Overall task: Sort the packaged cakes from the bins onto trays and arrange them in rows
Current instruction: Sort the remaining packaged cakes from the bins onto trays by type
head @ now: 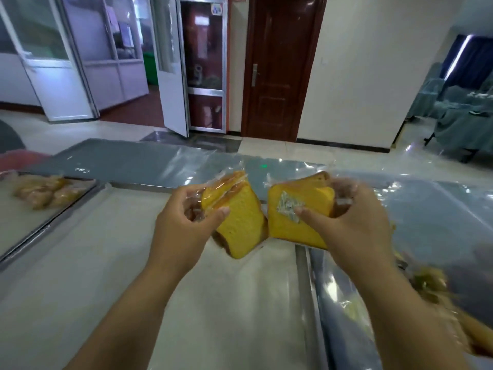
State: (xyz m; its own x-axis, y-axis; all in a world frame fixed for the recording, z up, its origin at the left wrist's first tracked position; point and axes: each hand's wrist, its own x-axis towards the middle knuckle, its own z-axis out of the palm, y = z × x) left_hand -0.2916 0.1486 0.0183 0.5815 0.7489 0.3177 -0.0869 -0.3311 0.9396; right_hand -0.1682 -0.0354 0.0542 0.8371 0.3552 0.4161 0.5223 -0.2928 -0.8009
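I hold two yellow cakes wrapped in clear plastic over a paper-lined metal tray (112, 263) in front of me. My left hand (181, 225) grips one packaged cake (240, 222), which tilts down toward the tray. My right hand (354, 222) grips a second packaged cake (293, 225) that has a small silver sachet on its face. The two cakes almost touch at their lower corners. At the lower right, a bin (437, 279) lined with clear plastic holds more packaged cakes, blurred.
A second tray (48, 222) at the left carries several wrapped cakes (40, 190) near its far end. Clear plastic sheeting (266, 161) covers the grey table beyond the trays. Further back are a brown door (277, 68), glass partitions and covered chairs (464, 121).
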